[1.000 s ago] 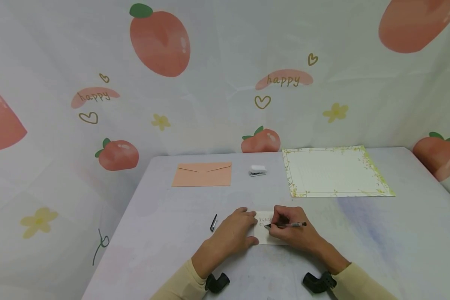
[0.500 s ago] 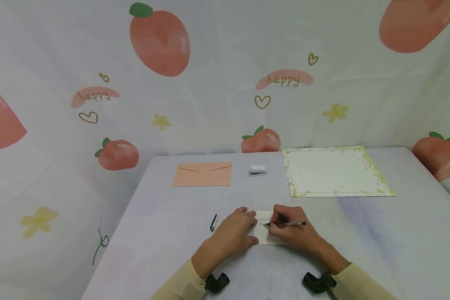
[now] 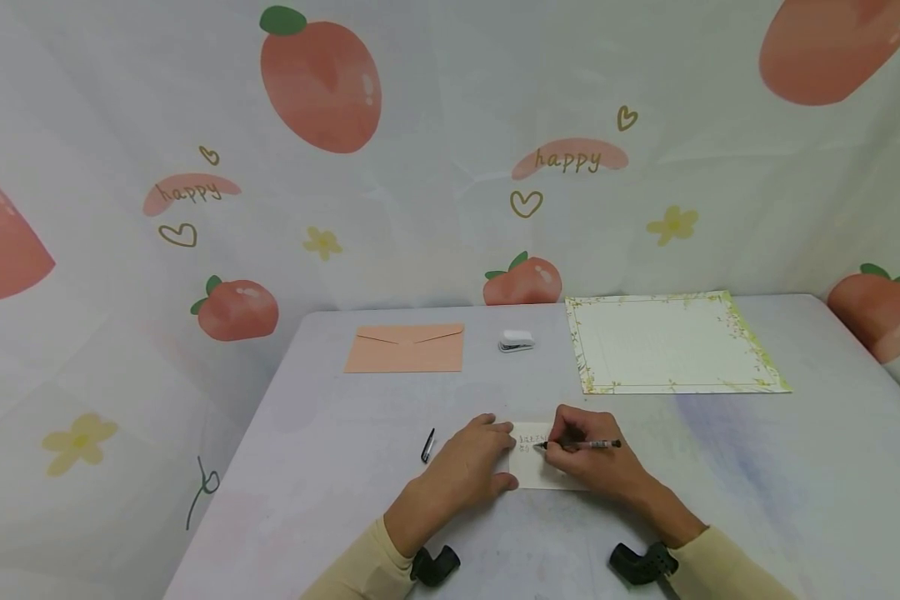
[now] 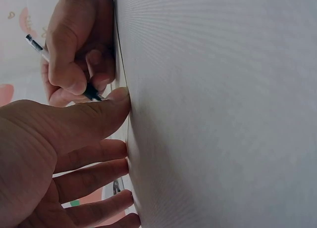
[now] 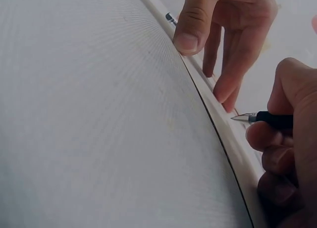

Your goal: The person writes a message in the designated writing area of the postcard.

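Left sleeve (image 3: 360, 571): plain pale beige; bottom of head view, left of centre.
Right sleeve (image 3: 723, 567): same beige; bottom, right of centre.
Left camera (image 3: 435, 567): black, bent, rounded.
Right camera (image 3: 642, 565): black, similar bent form.
Left hand (image 3: 467, 462): bare, thumbnail short.
Right hand (image 3: 603, 467): bare.

The word "happy" can be read twice on the backdrop (image 3: 435, 208), each time in lowercase brown handwritten-style letters: once on the left pink patch (image 3: 191, 193), its letters climbing slightly to the right, and once on the right pink patch (image 3: 567, 158). The small white card (image 3: 528, 468) carries rows of small dark handwriting (image 3: 528, 439), the upper row running to the fingers of the right hand (image 3: 596, 454); its characters are too small to make out. Lettering in the left wrist view is likewise illegible.
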The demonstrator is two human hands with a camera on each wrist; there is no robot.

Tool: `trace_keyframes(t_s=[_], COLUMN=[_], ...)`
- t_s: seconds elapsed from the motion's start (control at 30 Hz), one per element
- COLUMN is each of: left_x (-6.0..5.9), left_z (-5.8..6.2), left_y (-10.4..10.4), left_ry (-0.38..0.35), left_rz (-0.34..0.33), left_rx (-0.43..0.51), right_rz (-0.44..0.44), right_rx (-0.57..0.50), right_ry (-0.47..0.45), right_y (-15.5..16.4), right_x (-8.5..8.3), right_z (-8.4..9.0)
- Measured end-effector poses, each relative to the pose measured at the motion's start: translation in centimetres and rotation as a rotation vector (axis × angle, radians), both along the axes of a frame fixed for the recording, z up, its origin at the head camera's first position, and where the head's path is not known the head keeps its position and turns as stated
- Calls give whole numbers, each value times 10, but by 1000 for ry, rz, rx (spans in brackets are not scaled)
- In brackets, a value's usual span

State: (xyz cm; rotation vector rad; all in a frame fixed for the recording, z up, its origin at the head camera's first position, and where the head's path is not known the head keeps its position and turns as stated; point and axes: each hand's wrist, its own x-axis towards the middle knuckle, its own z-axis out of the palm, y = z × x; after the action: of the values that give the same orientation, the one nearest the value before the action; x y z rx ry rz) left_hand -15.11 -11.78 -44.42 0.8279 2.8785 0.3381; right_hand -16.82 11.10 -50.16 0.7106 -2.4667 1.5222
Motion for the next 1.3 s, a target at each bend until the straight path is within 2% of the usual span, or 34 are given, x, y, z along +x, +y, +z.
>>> trace_keyframes(t_s=[0.33, 0.73, 0.93, 1.3], left_x=[-1, 0, 1, 0], left_z=[-2, -1, -1, -1], left_y=[-1, 1, 1, 0], left_ry=[10, -2, -4, 8], left_rz=[-7, 4, 3, -2], left_rx=[8, -3, -9, -10], right_rz=[37, -27, -17, 6], right_rx=[22, -6, 25, 47], right_ry=[5, 22, -8, -10], right_y=[-1, 3, 5, 4], right_x=[0, 2, 2, 1], right_z=[0, 2, 1, 1])
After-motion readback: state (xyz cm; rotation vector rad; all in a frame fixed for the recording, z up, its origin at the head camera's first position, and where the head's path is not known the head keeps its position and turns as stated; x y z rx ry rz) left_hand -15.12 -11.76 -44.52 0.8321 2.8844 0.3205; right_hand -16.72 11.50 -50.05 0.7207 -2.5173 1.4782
